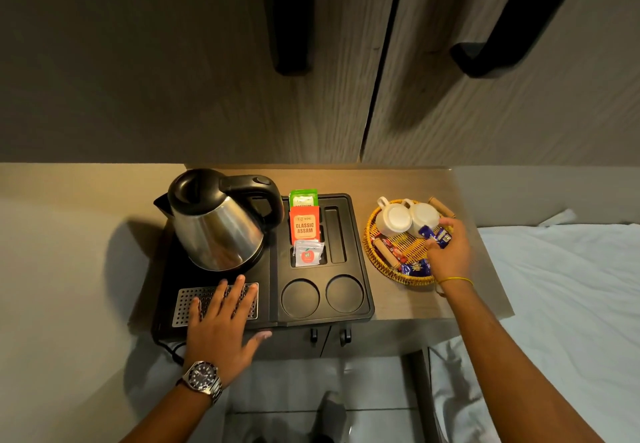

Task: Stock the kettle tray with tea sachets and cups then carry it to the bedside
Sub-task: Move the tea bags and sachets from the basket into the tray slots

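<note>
Left hand (221, 321) flat, fingers spread, on kettle tray (360, 304) drip grate, right hand (450, 252) pinching blue sachet (434, 234) over wicker basket (372, 245), two cups (408, 217) inverted inside

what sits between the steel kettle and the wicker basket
In the head view, the black tray's sachet slots: a green sachet, an orange Classic Assam sachet, a clear packet.

Steel wristwatch (202, 381), yellow thread bracelet (455, 280)
</note>
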Tool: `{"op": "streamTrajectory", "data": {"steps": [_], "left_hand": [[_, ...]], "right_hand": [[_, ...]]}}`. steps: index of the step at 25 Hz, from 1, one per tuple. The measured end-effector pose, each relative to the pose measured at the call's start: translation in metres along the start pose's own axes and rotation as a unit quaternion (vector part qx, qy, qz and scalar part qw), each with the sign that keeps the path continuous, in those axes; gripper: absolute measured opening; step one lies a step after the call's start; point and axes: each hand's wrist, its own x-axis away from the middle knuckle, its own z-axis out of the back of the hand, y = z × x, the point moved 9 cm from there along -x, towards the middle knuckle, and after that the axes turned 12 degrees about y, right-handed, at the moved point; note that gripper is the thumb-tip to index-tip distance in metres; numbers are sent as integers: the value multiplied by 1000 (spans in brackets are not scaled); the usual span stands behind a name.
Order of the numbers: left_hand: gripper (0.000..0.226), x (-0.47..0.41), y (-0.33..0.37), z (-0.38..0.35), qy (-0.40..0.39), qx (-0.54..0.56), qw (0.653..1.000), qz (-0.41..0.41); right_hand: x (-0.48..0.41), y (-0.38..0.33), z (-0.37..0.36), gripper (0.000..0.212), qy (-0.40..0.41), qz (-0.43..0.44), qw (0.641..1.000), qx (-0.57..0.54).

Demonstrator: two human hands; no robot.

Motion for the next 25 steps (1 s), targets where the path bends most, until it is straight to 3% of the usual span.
{"op": "streamTrajectory", "data": {"steps": [4,8,12,18,22,25], "left_hand": [[96,1,0,0,-6,2,1000,5],[95,1,0,0,-6,1,1000,5],[94,1,-1,0,-3,5,1000,7],[94,4,0,1,-1,3,1000,6],[94,0,1,3,0,0,1000,4],[95,1,1,1,-2,-1,1000,4]], "right_hand": [[4,-30,3,40,-38,54,998,12],[41,-89,-42,36,-115,162,978,59],[84,-103,-104,36,-204,149,961,115],[108,-100,-139,36,-214,163,938,220],[109,-106,-148,51,-223,183,930,227],[110,-107,-143,48,-222,194,932,211]]}}
